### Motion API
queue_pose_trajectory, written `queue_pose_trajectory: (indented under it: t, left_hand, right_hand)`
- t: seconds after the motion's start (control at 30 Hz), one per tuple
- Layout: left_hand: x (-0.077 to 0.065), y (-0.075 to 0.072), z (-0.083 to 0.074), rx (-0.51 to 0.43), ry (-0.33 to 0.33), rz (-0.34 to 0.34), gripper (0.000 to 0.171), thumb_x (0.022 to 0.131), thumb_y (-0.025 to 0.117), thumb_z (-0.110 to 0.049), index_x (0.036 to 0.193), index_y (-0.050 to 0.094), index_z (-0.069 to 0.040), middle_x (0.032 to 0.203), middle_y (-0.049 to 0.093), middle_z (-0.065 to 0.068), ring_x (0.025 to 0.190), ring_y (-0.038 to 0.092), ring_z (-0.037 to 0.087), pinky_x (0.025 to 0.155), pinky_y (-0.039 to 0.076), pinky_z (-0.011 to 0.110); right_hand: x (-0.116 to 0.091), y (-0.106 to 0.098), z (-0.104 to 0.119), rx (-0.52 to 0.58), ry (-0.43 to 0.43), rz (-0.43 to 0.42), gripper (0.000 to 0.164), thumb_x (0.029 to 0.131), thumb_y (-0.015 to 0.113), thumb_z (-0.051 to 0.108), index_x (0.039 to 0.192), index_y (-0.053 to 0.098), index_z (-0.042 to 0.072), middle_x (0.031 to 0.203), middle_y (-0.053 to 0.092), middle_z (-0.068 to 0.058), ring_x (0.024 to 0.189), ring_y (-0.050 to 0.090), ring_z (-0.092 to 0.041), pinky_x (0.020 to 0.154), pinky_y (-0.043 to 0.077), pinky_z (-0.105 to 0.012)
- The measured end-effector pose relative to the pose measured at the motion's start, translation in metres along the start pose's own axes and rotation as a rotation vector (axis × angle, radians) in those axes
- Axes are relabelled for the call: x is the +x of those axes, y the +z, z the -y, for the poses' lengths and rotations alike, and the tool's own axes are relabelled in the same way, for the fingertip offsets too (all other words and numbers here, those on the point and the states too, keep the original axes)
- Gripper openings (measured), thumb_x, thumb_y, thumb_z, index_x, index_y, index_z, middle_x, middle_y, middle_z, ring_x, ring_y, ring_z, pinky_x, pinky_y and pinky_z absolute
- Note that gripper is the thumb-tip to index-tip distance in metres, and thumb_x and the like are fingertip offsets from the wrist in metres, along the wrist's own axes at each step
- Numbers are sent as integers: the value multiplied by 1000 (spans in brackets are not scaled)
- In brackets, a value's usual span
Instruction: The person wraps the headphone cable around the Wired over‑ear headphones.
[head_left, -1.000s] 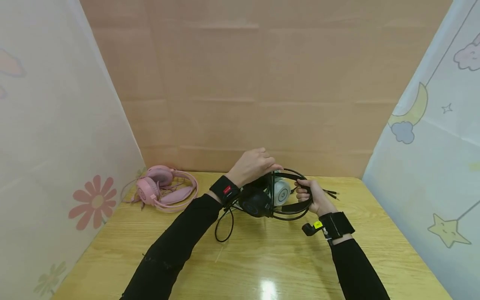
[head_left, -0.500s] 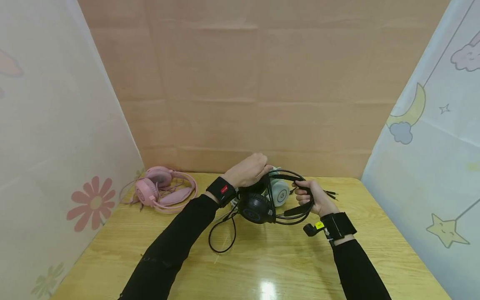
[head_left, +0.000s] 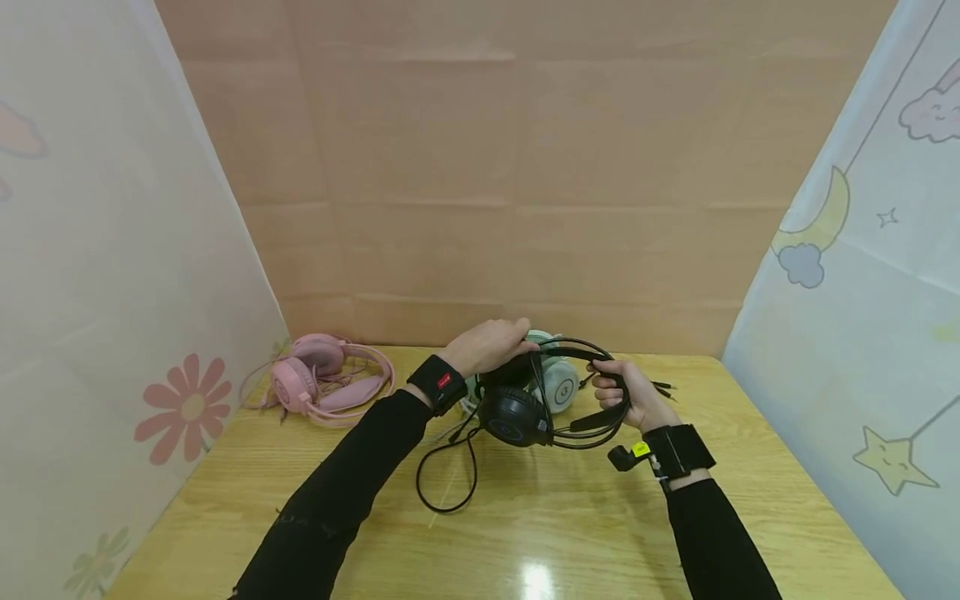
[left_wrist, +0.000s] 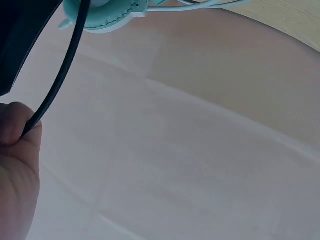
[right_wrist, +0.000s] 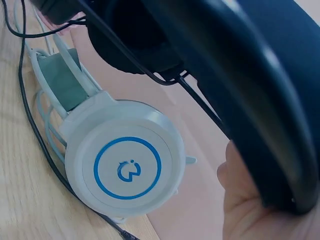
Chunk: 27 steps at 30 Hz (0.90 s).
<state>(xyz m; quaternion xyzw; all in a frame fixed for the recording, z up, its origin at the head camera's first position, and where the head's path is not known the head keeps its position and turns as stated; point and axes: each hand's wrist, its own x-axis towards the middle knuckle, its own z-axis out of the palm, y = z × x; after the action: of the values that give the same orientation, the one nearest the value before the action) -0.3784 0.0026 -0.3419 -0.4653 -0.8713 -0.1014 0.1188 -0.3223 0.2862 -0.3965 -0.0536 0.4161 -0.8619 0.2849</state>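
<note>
A pair of black headphones [head_left: 513, 417] is held above the table in the head view. My right hand [head_left: 628, 392] grips its headband, which fills the upper right of the right wrist view. Over the black ear cups, my left hand [head_left: 487, 346] pinches the black cable [left_wrist: 64, 70] between thumb and finger. Part of that cable crosses the headphones, and a loop of it hangs at lower left. Behind them lie mint-green and white headphones [right_wrist: 127, 160], partly covered by the black pair and my left hand.
Pink headphones [head_left: 296, 383] with their cable lie at the table's back left. Black plug ends [head_left: 663, 387] lie on the wooden table [head_left: 570, 525] right of my right hand. A brown paper backdrop [head_left: 517, 167] stands behind, with patterned white panels at both sides.
My left hand has moved left and down with the cable. The black ear cups have come down slightly, and the cable loop hangs lower and wider. My right hand has barely moved.
</note>
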Motion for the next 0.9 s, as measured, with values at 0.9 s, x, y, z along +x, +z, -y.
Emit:
queue_pose_trajectory:
  t: [0.9]
  left_hand:
    - [6,5,15,93,-27,-218,24,102,53,-15,124,63,-16,113,66,3,102,61,19,88,50,29]
  right_hand:
    - [8,-1,-5,23,-13,6,20,109,29,19,104,45,9,68,14,5,54,7,-7,41,26,-19]
